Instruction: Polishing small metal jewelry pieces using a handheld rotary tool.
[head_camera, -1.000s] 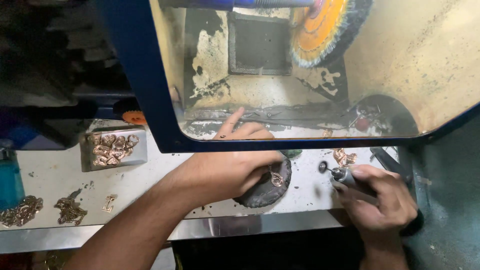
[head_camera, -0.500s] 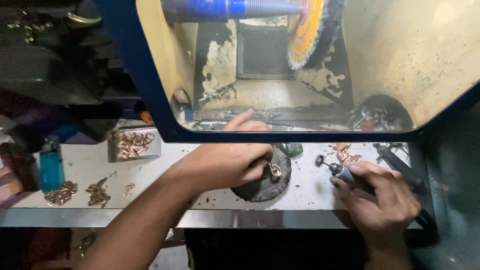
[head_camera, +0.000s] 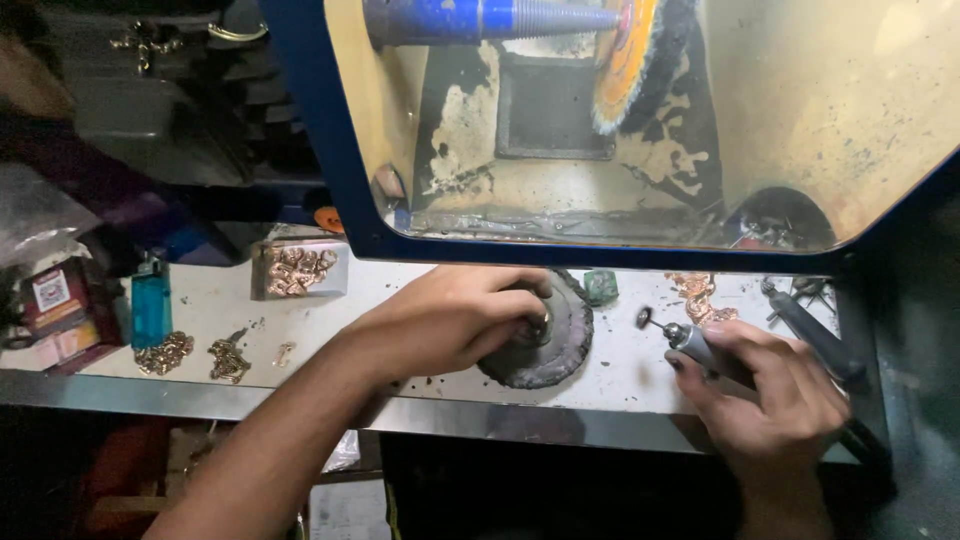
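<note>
A left hand (head_camera: 455, 315) pinched a small metal piece (head_camera: 538, 325) against a dark round pad (head_camera: 550, 345) near the tabletop's (head_camera: 620, 375) front edge, while the right hand's (head_camera: 775, 400) grip closed around a rotary tool (head_camera: 700, 348).

Rough black pad (head_camera: 556, 350), shiny metal pieces (head_camera: 296, 270)
</note>
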